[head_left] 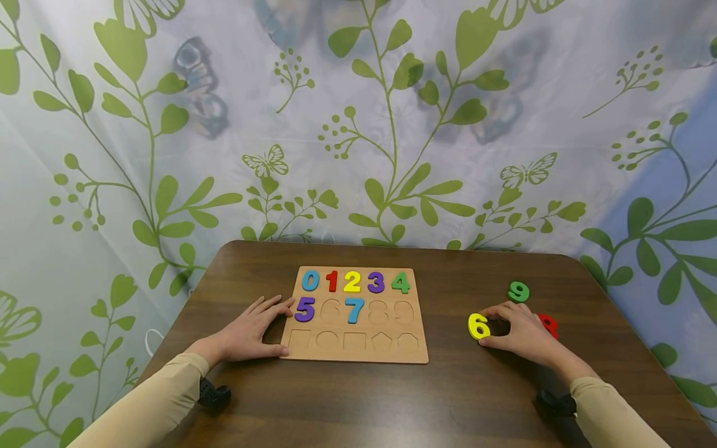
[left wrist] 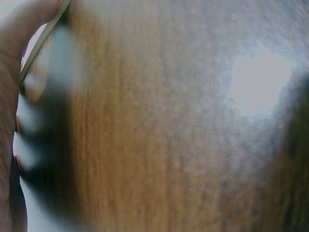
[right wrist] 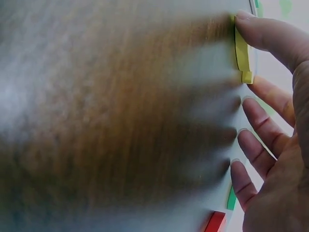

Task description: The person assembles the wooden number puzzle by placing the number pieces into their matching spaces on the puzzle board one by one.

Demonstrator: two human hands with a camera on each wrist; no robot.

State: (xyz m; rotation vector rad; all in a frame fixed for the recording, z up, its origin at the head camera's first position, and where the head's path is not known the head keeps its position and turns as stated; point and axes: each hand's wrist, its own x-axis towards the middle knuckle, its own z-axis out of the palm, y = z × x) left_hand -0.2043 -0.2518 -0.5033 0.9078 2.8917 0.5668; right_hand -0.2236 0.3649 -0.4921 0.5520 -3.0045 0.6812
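Observation:
My right hand (head_left: 525,333) pinches a yellow number 6 (head_left: 478,326) between thumb and index finger, right of the board. In the right wrist view the yellow 6 (right wrist: 241,48) shows edge-on, thumb at one end and index fingertip at the other. My left hand (head_left: 246,333) rests at the left edge of a wooden number puzzle board (head_left: 358,356), fingers spread and thumb by its lower corner. A green 9 (head_left: 518,292) lies beyond the right hand. Beside that hand is a red number piece (head_left: 550,325), partly hidden.
Pieces 0 to 4 fill the board's top row; a purple 5 (head_left: 305,309) and a blue 7 (head_left: 354,310) sit in the second. Outlined recesses for 6, 8, 9 and several shapes show bare wood. A patterned curtain (head_left: 313,186) hangs behind the brown table (head_left: 358,404).

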